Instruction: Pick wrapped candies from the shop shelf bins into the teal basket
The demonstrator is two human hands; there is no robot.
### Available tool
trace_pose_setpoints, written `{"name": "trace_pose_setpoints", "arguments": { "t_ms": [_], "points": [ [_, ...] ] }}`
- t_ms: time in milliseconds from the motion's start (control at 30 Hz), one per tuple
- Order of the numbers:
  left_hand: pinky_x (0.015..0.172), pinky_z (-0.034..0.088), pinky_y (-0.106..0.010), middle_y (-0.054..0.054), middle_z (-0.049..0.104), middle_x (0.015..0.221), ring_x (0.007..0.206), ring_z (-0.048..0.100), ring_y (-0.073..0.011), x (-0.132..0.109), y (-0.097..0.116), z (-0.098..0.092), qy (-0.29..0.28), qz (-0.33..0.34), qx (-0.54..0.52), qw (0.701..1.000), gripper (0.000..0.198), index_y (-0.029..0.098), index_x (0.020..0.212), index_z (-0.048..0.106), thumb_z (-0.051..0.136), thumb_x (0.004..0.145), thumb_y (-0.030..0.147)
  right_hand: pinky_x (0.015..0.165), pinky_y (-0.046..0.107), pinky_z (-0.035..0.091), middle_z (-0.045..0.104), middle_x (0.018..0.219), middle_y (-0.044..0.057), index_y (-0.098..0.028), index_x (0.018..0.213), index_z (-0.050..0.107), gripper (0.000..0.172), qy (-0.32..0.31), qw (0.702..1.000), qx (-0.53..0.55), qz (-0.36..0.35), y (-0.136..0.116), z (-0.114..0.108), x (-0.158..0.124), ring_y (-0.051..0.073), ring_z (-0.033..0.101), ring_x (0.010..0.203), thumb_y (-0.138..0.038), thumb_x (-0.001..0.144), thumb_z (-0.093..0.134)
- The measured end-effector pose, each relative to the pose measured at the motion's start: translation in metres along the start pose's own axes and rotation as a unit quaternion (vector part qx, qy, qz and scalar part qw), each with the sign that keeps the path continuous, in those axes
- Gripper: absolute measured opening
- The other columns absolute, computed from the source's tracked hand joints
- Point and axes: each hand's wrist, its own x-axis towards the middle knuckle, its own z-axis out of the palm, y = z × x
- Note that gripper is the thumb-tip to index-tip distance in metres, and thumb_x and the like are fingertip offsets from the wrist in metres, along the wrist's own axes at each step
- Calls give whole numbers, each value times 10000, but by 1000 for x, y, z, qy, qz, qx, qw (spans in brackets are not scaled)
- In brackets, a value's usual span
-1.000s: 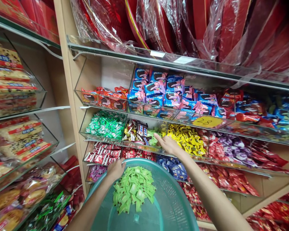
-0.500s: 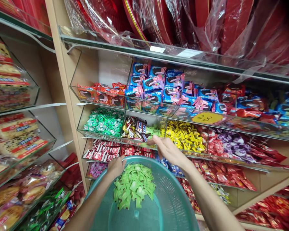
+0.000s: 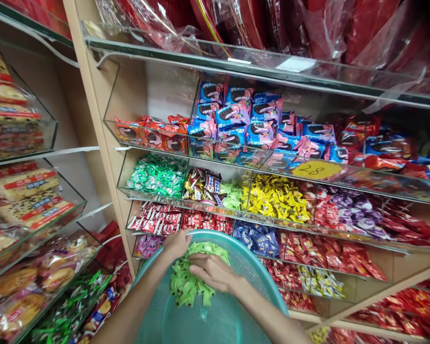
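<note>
A round teal plastic basket (image 3: 268,282) is in front of me, with a pile of light-green wrapped candies (image 3: 186,286) toward its far side. My left hand (image 3: 177,243) grips the basket's far left rim, its fingers curled over the edge. Over the pile lies my right hand (image 3: 211,271), palm down and fingers bent onto the candies; whether it has any between its fingers is hidden. Similar light-green candies (image 3: 231,196) fill part of a shelf compartment beyond the basket, beside brown and gold wrapped sweets (image 3: 204,186).
Glass-fronted shelves (image 3: 200,208) hold green candies (image 3: 157,176), yellow candies (image 3: 279,198), purple candies (image 3: 351,210) and blue biscuit packs (image 3: 232,114). A yellow "28" tag (image 3: 317,169) hangs on one. Packaged pastries (image 3: 32,191) are at the left, red wrapped items (image 3: 290,24) above.
My right hand has come down from the front of the candy shelf onto the pile in the basket. My left hand remains at the rim. The view has shifted slightly.
</note>
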Motion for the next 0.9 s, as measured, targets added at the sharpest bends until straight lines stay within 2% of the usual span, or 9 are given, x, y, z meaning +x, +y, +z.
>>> {"name": "trace_pose_setpoints", "arguments": {
  "t_ms": [100, 167, 267, 367, 433, 633, 767, 900],
  "points": [
    [755, 407, -283, -47, 639, 1072, 946, 590, -200, 0, 4, 0, -6, 11, 1, 1000, 370, 266, 1135, 522, 309, 852, 376, 770, 260, 445, 551, 1210, 47, -183, 1104, 567, 498, -25, 998, -59, -23, -2, 9, -8, 180, 586, 947, -510, 888, 260],
    [748, 407, -288, -46, 645, 1051, 931, 595, -204, 0, 6, 0, -9, 17, -1, 1000, 369, 268, 1118, 530, 304, 853, 389, 737, 265, 457, 541, 1224, 52, -179, 1095, 576, 532, -39, 994, -99, -37, -6, 16, -13, 190, 603, 911, -556, 862, 283],
    [755, 404, -288, -45, 644, 1052, 940, 591, -204, 0, 9, 0, -11, 16, -10, 1000, 376, 272, 1131, 523, 301, 854, 396, 633, 256, 457, 606, 1125, 67, -172, 972, 631, 566, -62, 986, -146, -53, -14, 23, -17, 182, 632, 771, -611, 827, 305],
    [763, 403, -286, -52, 640, 1060, 954, 585, -204, 0, 10, 0, -12, 18, -11, 1000, 378, 263, 1134, 521, 310, 850, 396, 605, 245, 447, 668, 954, 67, -168, 854, 657, 563, -73, 984, -152, -52, -18, 20, -18, 166, 632, 685, -619, 818, 323],
    [757, 409, -294, -57, 638, 1060, 948, 587, -210, 0, 10, 1, -10, 21, -9, 1000, 376, 258, 1128, 522, 314, 847, 395, 648, 240, 454, 669, 960, 58, -174, 868, 658, 539, -51, 990, -128, -29, -14, 11, -18, 161, 633, 730, -582, 845, 308],
    [757, 417, -300, -54, 632, 1078, 945, 588, -209, 0, 7, 4, -10, 21, -10, 1000, 383, 261, 1148, 512, 318, 843, 386, 868, 303, 431, 567, 1193, 55, -193, 1092, 597, 469, 53, 995, -62, 63, 18, -17, -20, 196, 560, 1026, -489, 888, 297],
    [755, 415, -296, -52, 639, 1058, 934, 591, -210, 0, 8, 3, -12, 25, -4, 1000, 382, 258, 1134, 520, 316, 842, 395, 894, 329, 426, 560, 1203, 58, -195, 1132, 582, 466, 77, 992, -53, 81, 32, -19, -24, 210, 547, 1049, -482, 885, 311],
    [760, 413, -298, -54, 642, 1051, 945, 588, -214, 1, 12, 0, -15, 25, 3, 1000, 378, 258, 1121, 528, 315, 841, 398, 903, 317, 425, 558, 1207, 42, -202, 1128, 583, 442, 66, 994, -56, 61, 29, -16, -25, 198, 543, 1058, -453, 896, 303]
  ]
}}
